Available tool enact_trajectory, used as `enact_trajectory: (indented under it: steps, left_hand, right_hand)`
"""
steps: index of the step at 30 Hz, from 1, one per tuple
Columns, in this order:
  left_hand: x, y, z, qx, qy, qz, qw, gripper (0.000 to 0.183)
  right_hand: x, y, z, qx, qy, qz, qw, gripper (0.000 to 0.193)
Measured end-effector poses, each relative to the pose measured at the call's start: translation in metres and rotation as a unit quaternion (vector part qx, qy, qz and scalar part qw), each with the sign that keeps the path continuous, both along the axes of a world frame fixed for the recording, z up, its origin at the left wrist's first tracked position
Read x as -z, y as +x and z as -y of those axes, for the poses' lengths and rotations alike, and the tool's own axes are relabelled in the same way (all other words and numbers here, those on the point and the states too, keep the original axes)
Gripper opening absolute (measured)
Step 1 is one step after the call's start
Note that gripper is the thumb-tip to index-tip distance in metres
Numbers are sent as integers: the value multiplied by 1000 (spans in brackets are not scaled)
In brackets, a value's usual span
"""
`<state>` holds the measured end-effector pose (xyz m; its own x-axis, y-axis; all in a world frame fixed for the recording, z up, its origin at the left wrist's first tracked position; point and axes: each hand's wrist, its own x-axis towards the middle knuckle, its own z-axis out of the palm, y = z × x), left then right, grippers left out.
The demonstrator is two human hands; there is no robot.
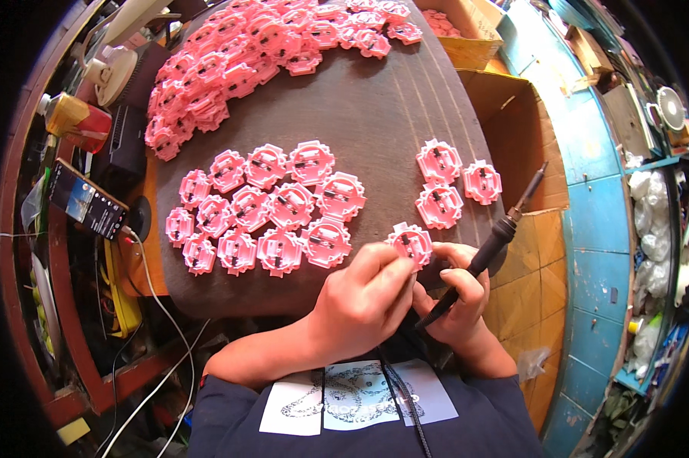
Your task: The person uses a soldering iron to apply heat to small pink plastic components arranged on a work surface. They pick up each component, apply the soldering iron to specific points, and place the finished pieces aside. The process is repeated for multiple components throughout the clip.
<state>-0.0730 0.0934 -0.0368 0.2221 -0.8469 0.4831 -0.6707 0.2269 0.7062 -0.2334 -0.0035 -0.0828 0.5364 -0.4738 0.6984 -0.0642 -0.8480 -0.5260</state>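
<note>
At the near edge of the dark table, my left hand (367, 294) is closed, its fingertips pinching a pink plastic housing (411, 241) with a notched rim. My right hand (460, 298) grips a black soldering iron (493, 243), its metal tip pointing up and away to the right. The right fingers also come close to the housing; whether they touch it is hidden. Three similar pink housings, one of them a loose housing (439, 206), lie just beyond my hands. To the left, several more sit in rows, such as this pink housing (291, 204) with small dark parts inside.
A large heap of pink housings (230, 57) covers the table's (390, 114) far left. Cardboard boxes (512, 114) stand along its right side. A phone (89, 200) with a white cable (157, 294) and a drink bottle (77, 120) are at left. Blue cabinets (600, 229) line the right.
</note>
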Motion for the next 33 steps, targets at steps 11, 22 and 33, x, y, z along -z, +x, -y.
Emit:
enact_trajectory:
  steps: [11, 22, 33]
  left_hand:
    - [-24, 37, -38, -109, 142, 193, 965, 29]
    - [-9, 21, -35, -21, 79, 111, 990, 30]
    - [4, 24, -33, 20, 58, 93, 994, 40]
  right_hand:
    - [-3, 20, 9, 41, -42, -32, 998, 49]
    - [-5, 22, -13, -70, 7, 24, 997, 44]
    - [-7, 29, -12, -96, 12, 22, 995, 42]
